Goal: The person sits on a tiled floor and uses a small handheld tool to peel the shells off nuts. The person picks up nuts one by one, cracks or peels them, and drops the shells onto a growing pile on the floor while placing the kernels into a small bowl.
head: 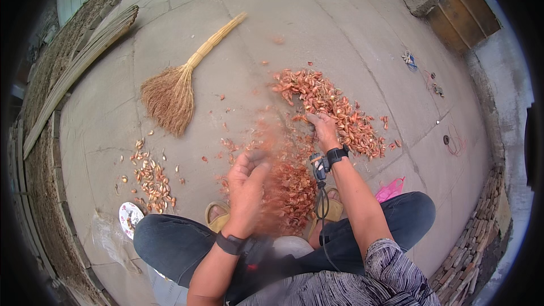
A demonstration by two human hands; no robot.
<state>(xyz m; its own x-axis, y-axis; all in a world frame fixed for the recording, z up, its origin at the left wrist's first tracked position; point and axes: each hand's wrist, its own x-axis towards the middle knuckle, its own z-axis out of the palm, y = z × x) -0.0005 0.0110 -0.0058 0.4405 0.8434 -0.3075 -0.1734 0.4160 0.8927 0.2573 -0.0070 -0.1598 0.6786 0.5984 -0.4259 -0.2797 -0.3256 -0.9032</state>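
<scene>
My right hand (325, 130) reaches to the near left edge of a long heap of small reddish shallot-like bulbs (356, 125). A piece of orange skin lies by its fingertips; whether they pinch anything cannot be made out. My left hand (249, 182) hangs over the ground in front of me with the fingers curled, and what is inside them is hidden. Between and below both hands spreads a pile of dry red skins (295, 191), part of it blurred as if in motion. Off to the left lies a smaller group of paler bulbs (153, 180).
A straw broom (187, 80) lies ahead on the concrete. By my left knee are a flowered plate (131, 219) and a clear plastic bag (111, 238); a pink bag (390, 189) is by the right knee. Cables (454, 142) lie far right, near stacked bricks (467, 238).
</scene>
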